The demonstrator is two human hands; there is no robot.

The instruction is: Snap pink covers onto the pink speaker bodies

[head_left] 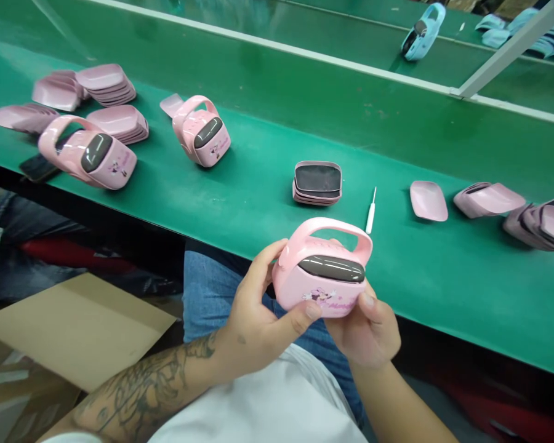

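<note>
Over the green rubber-covered bench, the tattooed left hand and the right hand gripped from both sides a glossy pink plastic case with a curved handle and a dark oval window. Just behind it lay a thin white-handled screwdriver, and a stack of dark-lined pink shells stood near.

**Both hands raised together, gripping**

My left hand and right hand meet close together, with my left fingers curled upward and both thumbs pressing inward. My tattooed left forearm angles in from the lower left, and my right forearm rises from the lower right.
</note>
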